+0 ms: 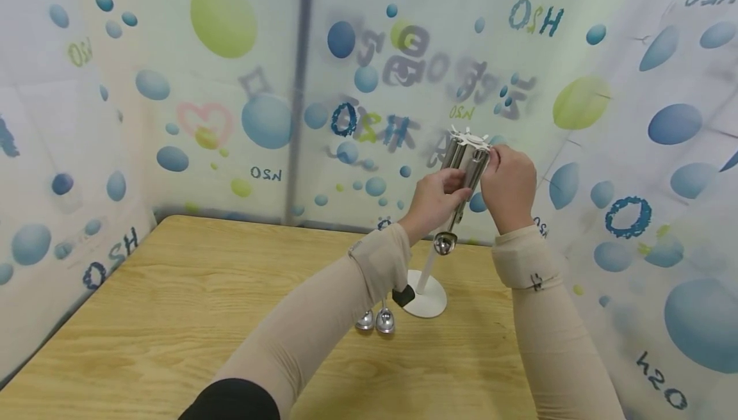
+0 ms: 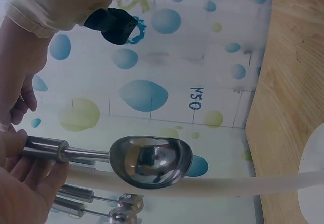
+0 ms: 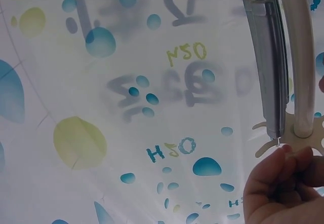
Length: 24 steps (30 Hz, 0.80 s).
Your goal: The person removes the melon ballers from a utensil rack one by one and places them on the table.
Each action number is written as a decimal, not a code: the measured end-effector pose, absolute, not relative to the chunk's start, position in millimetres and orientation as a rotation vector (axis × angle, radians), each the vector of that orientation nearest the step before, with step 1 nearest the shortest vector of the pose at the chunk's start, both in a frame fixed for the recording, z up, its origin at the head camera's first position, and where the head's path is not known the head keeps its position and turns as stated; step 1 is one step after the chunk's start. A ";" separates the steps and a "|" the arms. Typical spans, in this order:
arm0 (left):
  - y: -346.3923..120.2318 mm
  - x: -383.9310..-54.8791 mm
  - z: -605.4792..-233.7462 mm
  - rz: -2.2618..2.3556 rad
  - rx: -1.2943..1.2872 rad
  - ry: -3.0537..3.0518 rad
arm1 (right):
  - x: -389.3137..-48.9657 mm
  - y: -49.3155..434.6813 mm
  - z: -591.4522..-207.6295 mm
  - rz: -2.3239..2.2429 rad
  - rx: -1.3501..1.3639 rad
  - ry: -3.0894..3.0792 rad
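Note:
A white stand rises from its round base to a spoked hook rack, from which metal-handled ice cream scoops hang. My left hand grips the handle of a large steel scoop; its bowl points down toward the base. At the rack, my right hand has thumb and index tips together. In the right wrist view this hand pinches the small wire loop at the end of a scoop handle. Smaller scoops hang behind the pole.
Two scoop bowls lie on the wooden table next to the base, their handles partly hidden by my left sleeve. A curtain with blue and green spots hangs behind the table and along both sides.

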State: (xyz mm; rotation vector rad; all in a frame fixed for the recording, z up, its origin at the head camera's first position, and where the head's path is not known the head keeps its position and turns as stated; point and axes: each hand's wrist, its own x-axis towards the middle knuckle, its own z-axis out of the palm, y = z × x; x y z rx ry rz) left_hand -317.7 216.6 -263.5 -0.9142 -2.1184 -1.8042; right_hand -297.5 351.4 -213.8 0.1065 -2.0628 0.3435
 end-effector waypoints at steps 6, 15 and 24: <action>214.9 -314.0 -261.6 -1.782 -0.930 -2.112 | -295.8 350.1 -211.9 0.342 0.107 -2.060; 213.5 -312.1 -263.2 -1.770 -0.942 -2.108 | -294.9 349.9 -212.9 0.340 0.101 -2.075; 210.7 -309.9 -264.3 -1.788 -0.974 -2.073 | -294.2 350.7 -213.0 0.347 0.099 -2.072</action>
